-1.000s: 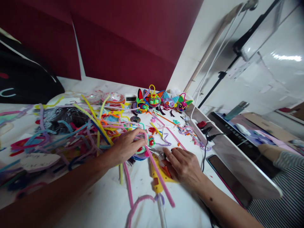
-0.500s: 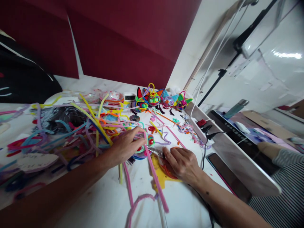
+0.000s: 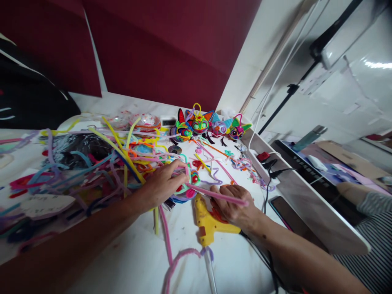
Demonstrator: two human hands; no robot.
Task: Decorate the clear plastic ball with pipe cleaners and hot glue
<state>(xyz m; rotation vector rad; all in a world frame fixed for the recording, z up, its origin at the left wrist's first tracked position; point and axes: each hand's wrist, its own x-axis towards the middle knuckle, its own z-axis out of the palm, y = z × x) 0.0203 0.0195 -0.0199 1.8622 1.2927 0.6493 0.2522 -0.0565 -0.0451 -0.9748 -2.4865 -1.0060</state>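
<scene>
Head view. A white desk (image 3: pixel 137 261) filled the lower frame beneath a dark red panel (image 3: pixel 159 53). A tangled pile of pipe cleaners (image 3: pixel 92 163) covered its left and centre. The left hand (image 3: pixel 162 185), at centre, had its grip closed on a multicoloured coiled piece (image 3: pixel 192 179) at the pile's right edge. The right hand (image 3: pixel 234 204), just right of centre, lay curled on the desk, touching the rear of a yellow glue gun (image 3: pixel 210 222); whether its grip held anything could not be told. A pink pipe cleaner (image 3: pixel 220 197) ran from the coiled piece across the right hand's fingers, partly hiding them. A dark phone (image 3: pixel 284 210) lay to the right. A row of cat-head figures (image 3: pixel 208 126) stood at the desk's far edge.
</scene>
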